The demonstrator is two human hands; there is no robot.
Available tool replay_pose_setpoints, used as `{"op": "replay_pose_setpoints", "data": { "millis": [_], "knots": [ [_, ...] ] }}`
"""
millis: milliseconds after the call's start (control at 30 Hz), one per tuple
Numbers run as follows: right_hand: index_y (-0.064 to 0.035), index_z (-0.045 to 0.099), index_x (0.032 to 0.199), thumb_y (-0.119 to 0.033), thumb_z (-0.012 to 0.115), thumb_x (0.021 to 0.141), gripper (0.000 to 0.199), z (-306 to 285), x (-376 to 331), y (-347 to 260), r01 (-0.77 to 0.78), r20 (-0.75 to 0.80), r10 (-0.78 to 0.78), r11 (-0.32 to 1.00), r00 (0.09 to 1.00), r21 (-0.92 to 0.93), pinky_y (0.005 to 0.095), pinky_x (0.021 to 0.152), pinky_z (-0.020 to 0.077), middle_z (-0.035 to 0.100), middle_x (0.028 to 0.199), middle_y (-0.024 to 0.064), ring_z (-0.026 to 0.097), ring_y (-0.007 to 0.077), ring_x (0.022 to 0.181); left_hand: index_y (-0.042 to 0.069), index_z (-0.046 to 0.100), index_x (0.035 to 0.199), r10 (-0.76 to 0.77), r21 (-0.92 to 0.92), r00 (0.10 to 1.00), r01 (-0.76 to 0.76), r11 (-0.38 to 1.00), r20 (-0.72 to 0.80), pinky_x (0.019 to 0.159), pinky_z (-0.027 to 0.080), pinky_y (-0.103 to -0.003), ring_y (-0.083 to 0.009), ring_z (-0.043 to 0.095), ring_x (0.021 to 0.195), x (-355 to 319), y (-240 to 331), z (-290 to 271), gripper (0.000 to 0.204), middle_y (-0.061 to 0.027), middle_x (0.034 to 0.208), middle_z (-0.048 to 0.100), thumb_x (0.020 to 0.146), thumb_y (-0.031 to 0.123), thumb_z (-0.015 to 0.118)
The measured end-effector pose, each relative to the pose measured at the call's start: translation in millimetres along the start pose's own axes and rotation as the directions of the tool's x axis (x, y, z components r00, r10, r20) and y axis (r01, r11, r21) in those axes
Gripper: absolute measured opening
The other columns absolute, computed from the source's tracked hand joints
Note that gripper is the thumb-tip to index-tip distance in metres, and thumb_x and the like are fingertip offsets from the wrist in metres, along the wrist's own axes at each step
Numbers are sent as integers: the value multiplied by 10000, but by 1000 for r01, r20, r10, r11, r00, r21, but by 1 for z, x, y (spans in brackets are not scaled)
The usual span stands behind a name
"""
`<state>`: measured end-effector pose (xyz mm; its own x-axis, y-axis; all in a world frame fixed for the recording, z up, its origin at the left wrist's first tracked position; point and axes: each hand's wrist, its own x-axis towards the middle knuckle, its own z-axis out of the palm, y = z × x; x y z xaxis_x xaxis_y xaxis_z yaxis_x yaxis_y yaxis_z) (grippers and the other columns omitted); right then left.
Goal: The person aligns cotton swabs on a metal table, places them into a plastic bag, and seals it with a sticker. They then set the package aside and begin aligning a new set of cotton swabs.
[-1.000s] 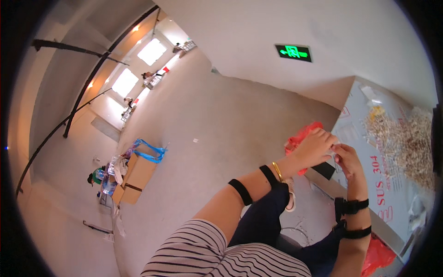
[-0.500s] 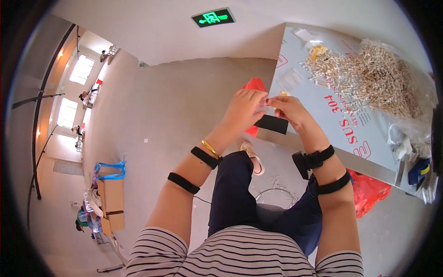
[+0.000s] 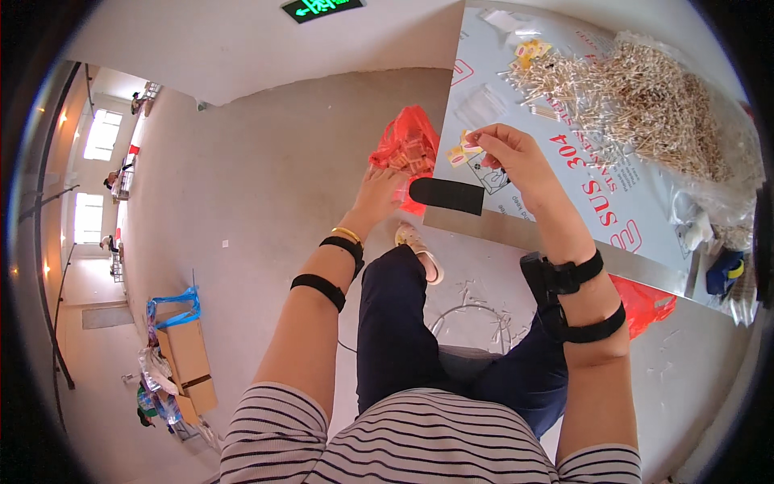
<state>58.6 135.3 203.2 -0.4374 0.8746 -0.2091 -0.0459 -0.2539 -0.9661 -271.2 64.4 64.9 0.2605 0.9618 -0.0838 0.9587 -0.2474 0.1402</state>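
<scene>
Here, your right hand (image 3: 516, 157) sits in the upper middle of the frame, its fingers pinching a small yellow and white packet (image 3: 465, 150) above the edge of the grey table (image 3: 613, 218). Your left hand (image 3: 379, 194), left of it, reaches down into the red plastic bag (image 3: 407, 145) beside the table; I cannot tell whether its fingers grip anything. A heap of thin pale sticks (image 3: 645, 97) lies at the upper right.

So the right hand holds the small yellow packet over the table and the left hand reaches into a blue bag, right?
Not quite: in the head view the bag the left hand reaches into is red, not blue. The right hand does hold the small yellow packet over the table.
</scene>
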Motion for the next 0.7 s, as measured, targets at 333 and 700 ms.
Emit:
{"op": "replay_pose_setpoints", "data": {
  "millis": [333,700],
  "knots": [
    [-15,718,1167,-212,607,1056,252,-5,-3,-1,21,29,-21,1000,999,-3,222,803,466,718,1035,-24,536,45,823,259,554,1455,13,-144,993,4,990,115,1130,370,-570,-308,487,1414,18,-7,16,761,-58,1438,587,760,175,852],
    [-5,717,1170,-214,609,1062,259,-3,-6,3,43,48,-43,999,998,-6,225,813,477,718,1068,-5,542,54,833,135,584,1380,123,-274,992,-130,953,-40,1096,451,-493,-343,557,1323,18,-14,28,701,-98,1379,621,735,142,858]
  ]
}}
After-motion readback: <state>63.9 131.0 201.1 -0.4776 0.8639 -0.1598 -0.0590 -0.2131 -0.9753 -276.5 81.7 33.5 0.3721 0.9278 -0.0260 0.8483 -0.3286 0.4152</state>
